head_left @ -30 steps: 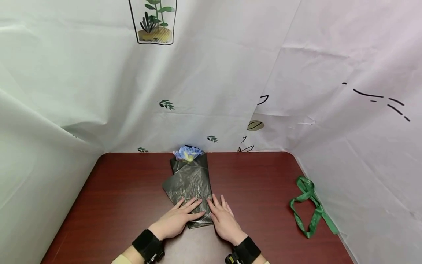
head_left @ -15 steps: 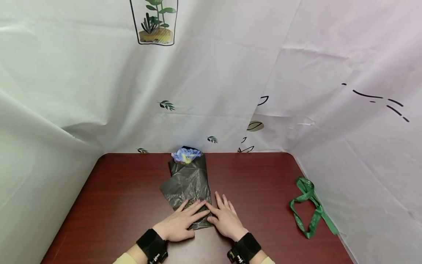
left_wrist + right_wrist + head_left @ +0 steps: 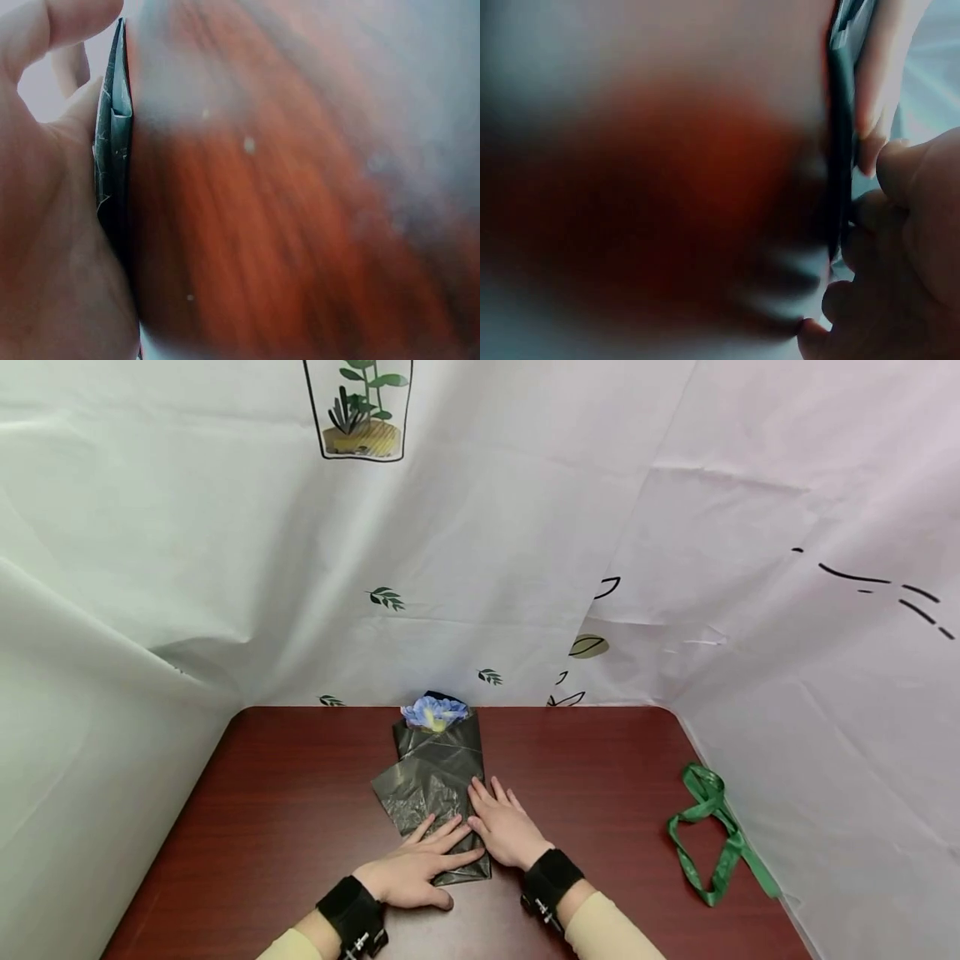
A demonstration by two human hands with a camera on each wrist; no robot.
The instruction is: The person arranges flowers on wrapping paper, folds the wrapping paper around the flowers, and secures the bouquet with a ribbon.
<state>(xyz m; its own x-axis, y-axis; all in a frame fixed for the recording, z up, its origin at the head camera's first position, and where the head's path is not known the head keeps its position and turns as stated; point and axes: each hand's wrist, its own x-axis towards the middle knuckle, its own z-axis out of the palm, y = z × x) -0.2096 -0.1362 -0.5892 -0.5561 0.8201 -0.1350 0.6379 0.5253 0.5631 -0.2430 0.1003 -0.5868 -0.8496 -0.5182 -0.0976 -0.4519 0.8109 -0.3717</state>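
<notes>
left fingers (image 3: 461, 859) splayed, right fingers (image 3: 483, 792) extended, touching black wrapping (image 3: 437, 777)

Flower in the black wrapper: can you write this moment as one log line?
left hand: on wrapper; right hand: touching wrapper's right edge; flower: at wrapper's far end; green ribbon: on table

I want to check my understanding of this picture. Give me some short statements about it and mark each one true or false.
1. The left hand lies on the dark wrapping. True.
2. The blue flower shows at the wrapping's end nearest the person. False: it shows at the far end.
3. The green ribbon lies on the table, apart from both hands. True.
4. The right hand holds the ribbon. False: it is at the wrapping's right edge.
5. A black band is on each wrist. True.
</notes>
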